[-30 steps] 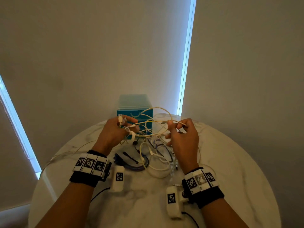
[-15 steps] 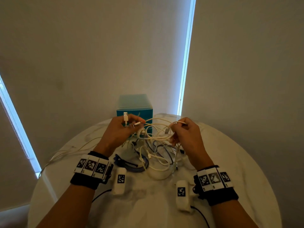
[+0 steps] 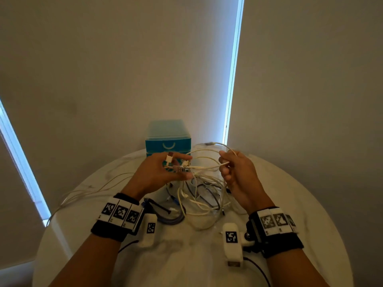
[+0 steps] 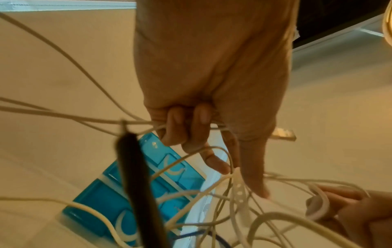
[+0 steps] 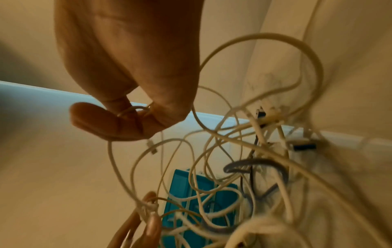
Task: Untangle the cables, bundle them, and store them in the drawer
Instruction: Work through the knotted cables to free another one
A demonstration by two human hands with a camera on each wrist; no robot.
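1. We hold the cables (image 3: 204, 183) up over the bench (image 3: 310, 204), approx. in the middle. Most of the tangle hangs down and lies on the marble top.
2. Our left hand (image 3: 159, 172) has its fingers (image 4: 186, 127) curled round several white strands, with a USB plug (image 3: 170, 157) standing up between them.
3. Our right hand (image 3: 238, 175) pinches one thin white strand between thumb and forefinger, just beside the left hand.
4. Progress, as we judge: only at the beginning. The cables are not separated, no bundle is made, nothing is stored.
5. The blue drawer box (image 3: 167, 141) stands behind the tangle, at the far edge of the bench; its drawers look closed.
6. Writing: none we can read. The wrist bands carry black-white square code markers only; no brand is visible.
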